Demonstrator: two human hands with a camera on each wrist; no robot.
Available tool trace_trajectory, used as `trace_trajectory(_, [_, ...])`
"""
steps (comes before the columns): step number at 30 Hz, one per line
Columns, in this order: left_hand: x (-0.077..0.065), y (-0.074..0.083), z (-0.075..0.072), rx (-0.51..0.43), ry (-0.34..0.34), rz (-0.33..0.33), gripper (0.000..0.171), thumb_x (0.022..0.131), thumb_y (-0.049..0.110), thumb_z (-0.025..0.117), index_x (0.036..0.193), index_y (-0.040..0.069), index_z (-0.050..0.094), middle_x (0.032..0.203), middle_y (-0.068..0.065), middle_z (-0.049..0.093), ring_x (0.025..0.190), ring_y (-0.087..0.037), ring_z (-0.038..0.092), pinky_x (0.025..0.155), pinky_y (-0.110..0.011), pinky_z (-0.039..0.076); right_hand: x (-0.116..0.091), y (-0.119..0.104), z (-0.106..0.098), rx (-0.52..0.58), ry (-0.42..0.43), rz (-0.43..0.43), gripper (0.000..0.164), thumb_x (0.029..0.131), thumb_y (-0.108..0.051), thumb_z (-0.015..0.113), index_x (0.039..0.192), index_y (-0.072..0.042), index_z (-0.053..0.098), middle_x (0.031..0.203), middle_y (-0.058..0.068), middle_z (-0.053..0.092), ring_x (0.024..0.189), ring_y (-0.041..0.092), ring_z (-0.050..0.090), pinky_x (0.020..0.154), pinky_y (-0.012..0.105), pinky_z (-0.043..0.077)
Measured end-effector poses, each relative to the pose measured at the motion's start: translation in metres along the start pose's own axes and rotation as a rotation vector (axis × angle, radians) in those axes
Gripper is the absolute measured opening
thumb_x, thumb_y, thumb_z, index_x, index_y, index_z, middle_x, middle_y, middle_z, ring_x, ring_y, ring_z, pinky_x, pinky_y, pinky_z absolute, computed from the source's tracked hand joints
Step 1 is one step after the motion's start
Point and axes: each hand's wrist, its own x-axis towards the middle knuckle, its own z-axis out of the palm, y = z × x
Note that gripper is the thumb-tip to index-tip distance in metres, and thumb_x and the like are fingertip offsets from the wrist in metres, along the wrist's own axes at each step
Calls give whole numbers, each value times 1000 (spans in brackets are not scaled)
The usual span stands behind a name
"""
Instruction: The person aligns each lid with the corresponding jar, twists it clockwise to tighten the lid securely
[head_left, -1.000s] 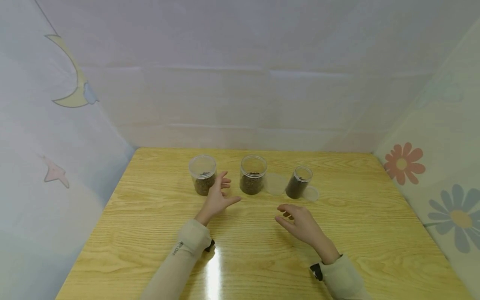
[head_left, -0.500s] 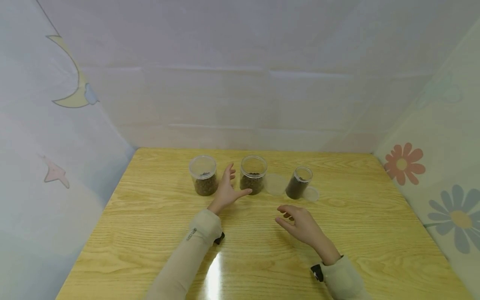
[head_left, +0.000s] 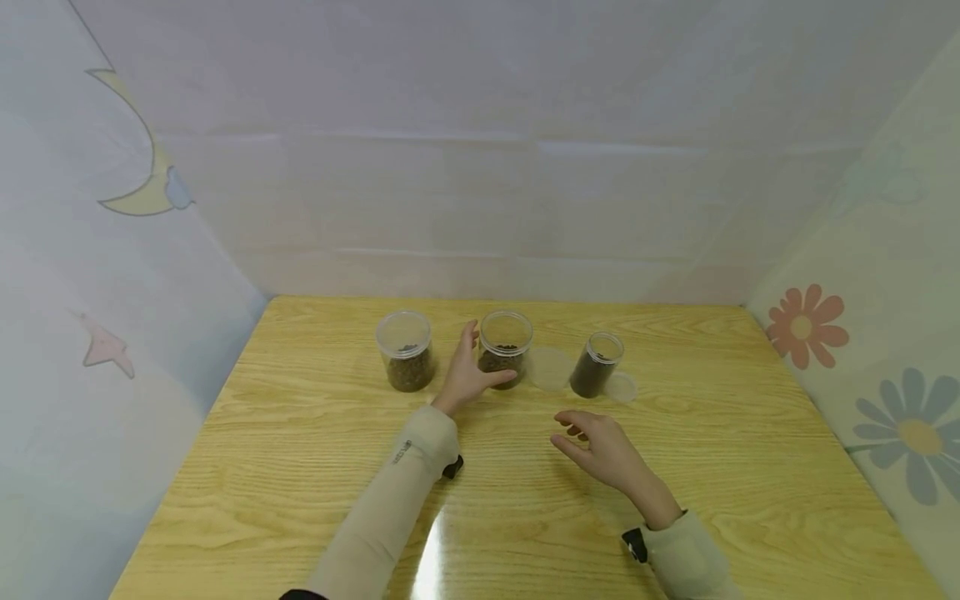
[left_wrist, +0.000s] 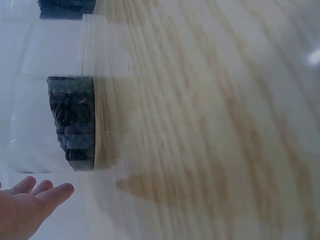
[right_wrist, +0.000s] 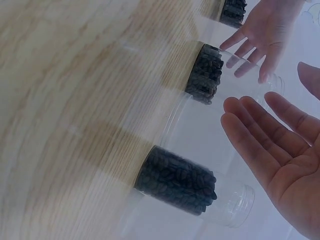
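Observation:
My left hand [head_left: 465, 377] is at the left side of the middle clear jar [head_left: 507, 332], its thumb stretched across the jar's front in the head view. Dark beans fill the lower part of this upright jar, and its top is uncovered. In the left wrist view, extended fingertips [left_wrist: 64, 191] lie right beside the jar wall [left_wrist: 35, 125]. My right hand [head_left: 602, 448], fingers loosely bent and holding nothing, hovers in front of a narrower clear jar [head_left: 596, 367] that is mostly full of dark beans. The right wrist view shows its relaxed palm [right_wrist: 295, 175] toward the jars.
Another wide jar [head_left: 406, 354] with dark beans stands to the left of my left hand. A larger translucent lid [head_left: 552, 369] lies between the middle and narrow jars, a smaller lid [head_left: 621, 387] right of the narrow one. Fabric walls [head_left: 480, 208] enclose the wooden table [head_left: 300, 433].
My left hand has moved right, away from the left jar and over to the middle jar. My right hand and all the jars have stayed in place.

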Motion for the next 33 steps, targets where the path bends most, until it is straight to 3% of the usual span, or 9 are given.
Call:
trace_trajectory(9, [11, -4, 6, -37, -17, 66, 106, 70, 38, 77, 146, 13, 9, 146, -16, 23, 131, -32, 27, 101, -50, 29, 1, -1, -1, -9, 2, -15, 31, 87, -19, 62, 109, 3, 60, 102, 18, 64, 82, 27, 63, 67, 36, 53])
trace_trajectory(22, [9, -3, 0, -25, -2, 58, 100, 74, 36, 75, 146, 12, 9, 144, -22, 24, 129, -34, 30, 99, -49, 32, 7, 2, -2, 5, -10, -25, 32, 88, -19, 61, 109, 4, 60, 103, 19, 63, 84, 29, 63, 69, 39, 53])
trace_trajectory(27, [7, -4, -1, -26, 5, 70, 98, 74, 35, 75, 146, 13, 11, 144, -20, 25, 130, -34, 29, 101, -50, 30, 18, 3, -2, -10, -16, -35, 35, 87, -19, 62, 111, 6, 59, 106, 19, 62, 89, 33, 62, 71, 41, 52])
trace_trajectory(33, [5, -6, -2, -27, -4, 76, 97, 75, 34, 74, 146, 14, 10, 145, -19, 23, 131, -32, 26, 102, -48, 30, 39, 7, 1, -109, -47, -28, 44, 84, -19, 65, 117, 8, 55, 113, 22, 58, 102, 37, 56, 84, 48, 46])
